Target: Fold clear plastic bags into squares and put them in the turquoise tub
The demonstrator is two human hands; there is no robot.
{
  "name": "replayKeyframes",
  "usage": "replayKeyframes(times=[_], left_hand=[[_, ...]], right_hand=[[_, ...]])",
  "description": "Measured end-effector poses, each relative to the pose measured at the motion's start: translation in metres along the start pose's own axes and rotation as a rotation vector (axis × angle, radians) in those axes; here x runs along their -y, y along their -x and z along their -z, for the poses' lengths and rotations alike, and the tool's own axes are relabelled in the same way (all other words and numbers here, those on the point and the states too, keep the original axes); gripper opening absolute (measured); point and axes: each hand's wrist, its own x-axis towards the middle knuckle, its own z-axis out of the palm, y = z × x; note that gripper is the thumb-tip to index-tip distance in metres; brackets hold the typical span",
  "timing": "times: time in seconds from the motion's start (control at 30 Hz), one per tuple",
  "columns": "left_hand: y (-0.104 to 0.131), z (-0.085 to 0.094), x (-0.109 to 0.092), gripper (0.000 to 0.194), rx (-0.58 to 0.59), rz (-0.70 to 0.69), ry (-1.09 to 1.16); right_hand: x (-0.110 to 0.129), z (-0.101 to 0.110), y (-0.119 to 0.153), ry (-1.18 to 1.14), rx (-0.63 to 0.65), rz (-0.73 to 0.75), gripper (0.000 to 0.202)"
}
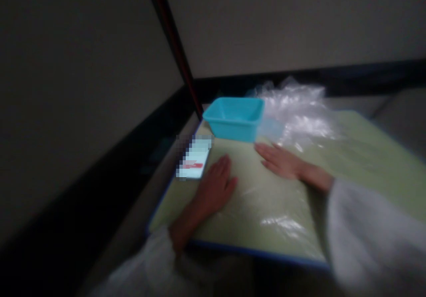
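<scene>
My left hand (216, 186) lies palm down near the left side of the table, fingers stretched forward and thumb apart. Just left of it is a phone (195, 157) with a lit screen, partly pixelated. My right hand (281, 160) rests flat, its fingers pointing left and thumb apart, holding nothing. Under and around both hands a clear plastic sheet or bag (282, 226) seems to cover the tabletop, catching light near the front. Beyond my hands stands a turquoise plastic basin (236, 130); its inside bottom is hidden.
Crumpled clear plastic (299, 110) is heaped at the back, right of the basin. The yellow-green table (382, 155) has a blue edge. Grey walls with a dark lower band meet behind it, and a dark reddish pole or strip (176, 44) runs down the corner. The picture is dim and blurred.
</scene>
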Motion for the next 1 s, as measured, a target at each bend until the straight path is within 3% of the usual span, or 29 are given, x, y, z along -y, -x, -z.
replayKeyframes(times=[0.13, 0.27, 0.4, 0.47, 0.6, 0.77, 0.87, 1.0], left_hand=[[-0.003, 0.0, -0.001, 0.056, 0.002, 0.004, 0.002], [-0.009, 0.0, 0.002, 0.057, -0.001, 0.013, 0.02], [-0.011, 0.007, 0.002, 0.058, -0.027, 0.024, 0.043], [-0.009, 0.014, -0.007, 0.059, -0.047, -0.005, 0.048], [-0.005, 0.019, -0.049, 0.058, -0.07, -0.148, 0.074], [-0.005, 0.001, -0.1, 0.06, -0.072, -0.278, 0.138], [-0.006, -0.011, -0.107, 0.062, -0.057, -0.262, 0.146], [-0.003, -0.014, -0.095, 0.063, -0.057, -0.258, 0.131]], right_hand=[[0.0, 0.005, -0.002, -0.005, -0.006, 0.001, 0.054], [0.009, 0.025, -0.004, -0.007, -0.034, 0.024, 0.051], [0.042, 0.053, 0.016, -0.037, -0.19, -0.107, 0.055], [0.064, 0.061, 0.038, -0.057, -0.166, -0.101, 0.061], [0.09, 0.053, 0.085, -0.007, -0.064, -0.02, 0.079], [0.085, 0.03, 0.109, 0.056, -0.074, -0.043, 0.092], [0.081, 0.025, 0.109, 0.07, -0.085, -0.043, 0.092], [0.081, 0.025, 0.11, 0.118, -0.099, -0.028, 0.092]])
